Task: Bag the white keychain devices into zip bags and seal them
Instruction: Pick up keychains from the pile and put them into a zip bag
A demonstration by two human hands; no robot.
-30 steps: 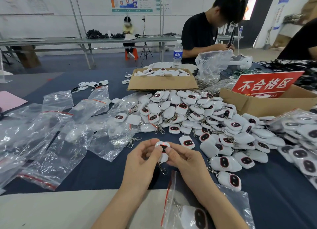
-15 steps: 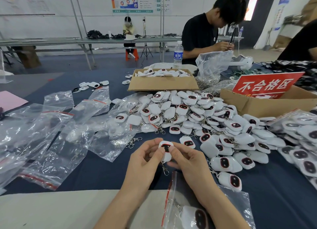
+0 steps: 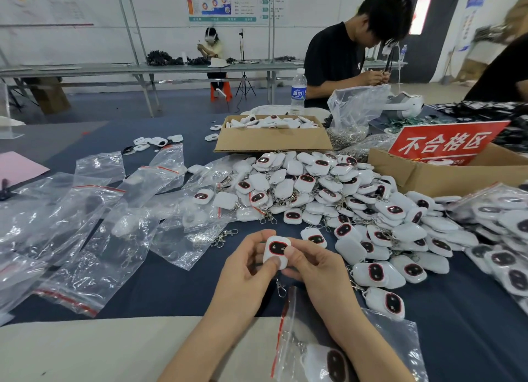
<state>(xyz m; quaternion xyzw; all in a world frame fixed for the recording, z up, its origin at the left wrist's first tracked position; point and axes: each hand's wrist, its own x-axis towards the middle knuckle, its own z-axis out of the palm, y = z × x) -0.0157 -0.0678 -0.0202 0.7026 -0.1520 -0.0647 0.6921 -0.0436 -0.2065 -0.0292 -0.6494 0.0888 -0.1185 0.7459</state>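
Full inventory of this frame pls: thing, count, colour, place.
held keychain: one, white with black-red face, between both hands
loose keychains: many, white, heaped mid-table
empty zip bags: many, clear with red strips, table left
filled zip bag: one, clear, under right forearm
bagged keychains: several, clear bags, right edge
box of keychains: one, brown, behind heap
box with red sign: one, brown, far right
water bottle: one, clear, behind boxes
left hand: one, pinches held keychain
right hand: one, pinches held keychain
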